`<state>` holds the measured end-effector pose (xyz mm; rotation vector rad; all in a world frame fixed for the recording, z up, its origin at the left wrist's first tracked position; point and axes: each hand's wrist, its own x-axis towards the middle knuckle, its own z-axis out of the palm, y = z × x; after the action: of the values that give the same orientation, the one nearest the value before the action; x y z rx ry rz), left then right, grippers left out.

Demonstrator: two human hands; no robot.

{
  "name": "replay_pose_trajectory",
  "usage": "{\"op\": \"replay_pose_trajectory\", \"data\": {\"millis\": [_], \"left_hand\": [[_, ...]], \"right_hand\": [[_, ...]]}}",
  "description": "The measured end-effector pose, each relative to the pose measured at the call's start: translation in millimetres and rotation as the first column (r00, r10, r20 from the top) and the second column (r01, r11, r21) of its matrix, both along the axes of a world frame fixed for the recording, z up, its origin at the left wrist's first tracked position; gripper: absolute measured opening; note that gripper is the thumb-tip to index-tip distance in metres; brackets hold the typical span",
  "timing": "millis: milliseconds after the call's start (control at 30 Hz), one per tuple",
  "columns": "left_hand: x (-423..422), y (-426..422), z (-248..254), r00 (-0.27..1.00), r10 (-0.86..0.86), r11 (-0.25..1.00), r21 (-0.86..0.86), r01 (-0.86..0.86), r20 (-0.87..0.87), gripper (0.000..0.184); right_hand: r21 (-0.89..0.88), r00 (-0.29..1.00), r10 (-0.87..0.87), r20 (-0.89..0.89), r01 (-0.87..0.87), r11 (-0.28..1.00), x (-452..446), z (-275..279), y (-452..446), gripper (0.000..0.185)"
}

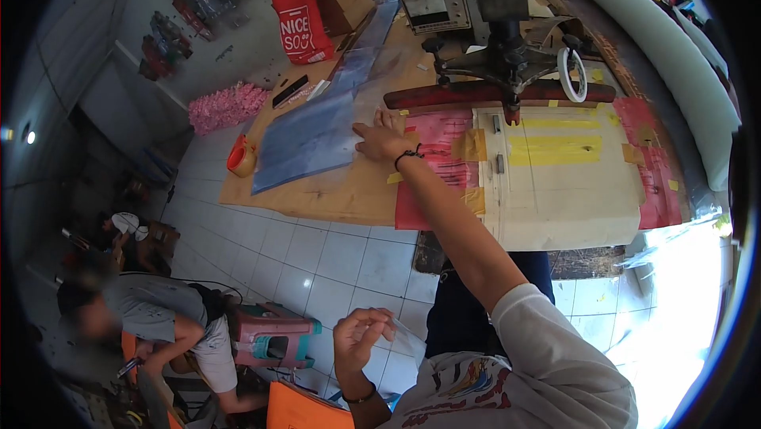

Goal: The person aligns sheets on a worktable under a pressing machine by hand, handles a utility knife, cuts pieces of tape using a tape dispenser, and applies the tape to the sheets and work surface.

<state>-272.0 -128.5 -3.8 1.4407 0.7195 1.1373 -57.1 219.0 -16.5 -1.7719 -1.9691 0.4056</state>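
My left hand (pixel 361 342) is raised low in front of my body, its fingers pinched on a small clear plastic piece (pixel 408 342). My right hand (pixel 382 139) reaches across the wooden table (pixel 317 203), fingers apart, at the right edge of a stack of bluish clear plastic sheets (pixel 305 139). Whether those fingertips press on a sheet is hard to see. Beneath my right forearm lies a pale board (pixel 563 199) with red side strips and yellow tape. Over the board's far edge stands a press machine (pixel 503 56) with a red-brown bar.
An orange tape roll (pixel 242 158) sits at the table's left corner, near a black phone-like object (pixel 290 91). Behind are a red bag (pixel 301 23) and a cardboard box (pixel 346 2). A co-worker (pixel 170 318) sits lower left beside stacked stools (pixel 273 335).
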Motion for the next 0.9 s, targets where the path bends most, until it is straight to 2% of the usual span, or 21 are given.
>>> {"op": "replay_pose_trajectory", "data": {"millis": [33,100,133,167,200,233,300,367,400,433,467,500,567,633,667,700,733,767,800,867,900], "left_hand": [[1,2,1,0.999,0.034,0.999,0.000,-0.034,-0.014,0.011],[0,17,2,0.981,0.192,0.981,0.027,-0.192,-0.029,0.014],[-1,25,1,0.964,0.263,0.965,0.034,-0.262,-0.039,0.016],[-1,35,2,0.947,0.322,0.944,0.077,-0.320,-0.015,0.019],[-2,47,1,0.926,0.378,0.919,0.114,-0.377,0.009,0.023],[-12,62,-15,0.895,0.441,0.876,0.188,-0.445,0.062,0.024],[-11,71,-24,0.870,0.457,0.842,0.224,-0.491,0.188,0.026],[15,67,2,0.860,0.378,0.880,0.157,-0.449,0.344,0.031],[30,67,8,0.896,0.323,0.889,0.228,-0.398,0.305,0.038],[45,65,13,0.928,0.267,0.893,0.295,-0.339,0.259,0.044],[59,63,13,0.954,0.209,0.889,0.365,-0.277,0.215,0.052],[68,62,-2,0.935,0.226,0.887,0.339,-0.314,0.274,0.075],[127,53,4,0.813,0.278,0.738,0.427,-0.522,0.512,0.084],[170,43,4,0.762,0.299,0.694,0.418,-0.587,0.574,0.091],[179,38,2,0.788,0.310,0.733,0.394,-0.554,0.532,0.092],[170,35,-10,0.956,0.168,0.870,0.421,-0.258,0.239,0.079],[161,35,-24,0.997,-0.033,0.937,0.346,0.053,-0.065,0.065],[165,41,-37,0.939,-0.257,0.896,0.307,0.320,-0.228,0.049],[169,45,-46,0.807,-0.458,0.799,0.226,0.558,-0.373,0.033],[181,35,-67,0.698,-0.574,0.789,-0.061,0.612,-0.428,0.020],[185,32,-79,0.638,-0.633,0.762,-0.204,0.615,-0.438,0.016]], "right_hand": [[0.035,0.999,-0.039,0.011,0.038,0.999,-8,3,-6,0.065],[0.226,0.994,0.037,-0.100,-0.014,0.974,-31,20,-36,0.063],[0.313,0.968,0.196,-0.155,-0.141,0.939,-37,48,-71,0.062],[0.276,0.863,0.402,-0.305,-0.324,0.905,-31,84,-118,0.064],[0.243,0.775,0.519,-0.361,-0.460,0.854,-21,118,-175,0.067],[0.318,0.645,0.680,-0.349,-0.601,0.733,-21,118,-202,0.068],[0.338,0.314,0.876,-0.366,-0.832,0.440,-8,119,-248,0.060],[0.504,0.576,0.796,-0.182,-0.641,0.579,5,105,-276,0.057],[0.589,0.695,0.713,-0.098,-0.537,0.604,14,101,-288,0.057],[0.490,0.753,0.650,-0.107,-0.529,0.693,28,107,-298,0.060],[0.482,0.776,0.615,-0.138,-0.490,0.726,39,108,-306,0.059],[0.475,0.799,0.578,-0.168,-0.448,0.757,49,107,-314,0.058],[0.460,0.818,0.536,-0.209,-0.401,0.792,73,116,-331,0.056],[0.543,0.772,0.537,-0.339,-0.305,0.782,91,122,-347,0.055],[0.579,0.740,0.542,-0.398,-0.255,0.774,100,126,-356,0.054],[0.594,0.769,0.489,-0.411,-0.181,0.784,110,137,-367,0.047],[0.703,0.762,0.519,-0.388,-0.119,0.701,124,138,-369,0.046],[0.713,0.758,0.486,-0.434,-0.041,0.700,136,140,-377,0.048],[0.696,0.740,0.422,-0.523,0.085,0.713,151,138,-385,0.049],[0.632,0.677,0.304,-0.670,0.306,0.712,184,127,-397,0.053],[0.594,0.691,0.209,-0.691,0.379,0.710,204,121,-402,0.051]]}}
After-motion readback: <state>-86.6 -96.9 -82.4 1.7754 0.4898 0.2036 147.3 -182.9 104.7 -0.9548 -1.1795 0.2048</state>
